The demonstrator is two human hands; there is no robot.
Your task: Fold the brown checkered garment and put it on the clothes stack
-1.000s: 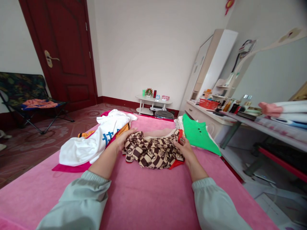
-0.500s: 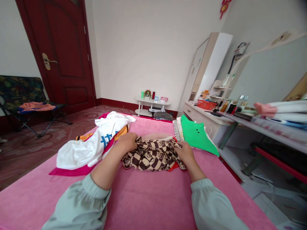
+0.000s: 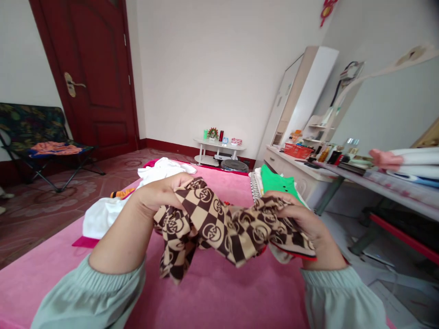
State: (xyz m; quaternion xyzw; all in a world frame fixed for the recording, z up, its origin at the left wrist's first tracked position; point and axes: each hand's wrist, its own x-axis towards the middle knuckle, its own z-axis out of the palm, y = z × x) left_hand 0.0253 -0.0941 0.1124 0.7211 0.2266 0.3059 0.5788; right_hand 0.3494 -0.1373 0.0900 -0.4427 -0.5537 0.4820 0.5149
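A brown and cream checkered garment [image 3: 219, 221] with round printed motifs and a bit of red trim hangs bunched above the bed. My left hand [image 3: 168, 192] grips its left end, and a loose flap dangles below. At the other end, my right hand [image 3: 291, 210] is closed around the gathered cloth. Whether it is a shirt or shorts I cannot tell. Behind my left forearm lies a white shirt [image 3: 103, 214]. A folded green garment [image 3: 279, 179] tops a stack of clothes just beyond my right hand.
Everything lies on a pink bed cover [image 3: 219, 297]. At the right stand a dressing table with a red basket [image 3: 297, 151] and a shelf of folded cloth. A folding chair [image 3: 37, 137] is at the left; a low white table [image 3: 219, 144] stands by the far wall.
Both hands have lifted the checkered garment off the bed and brought it closer to me. They are farther apart in view, and the cloth is twisted between them.
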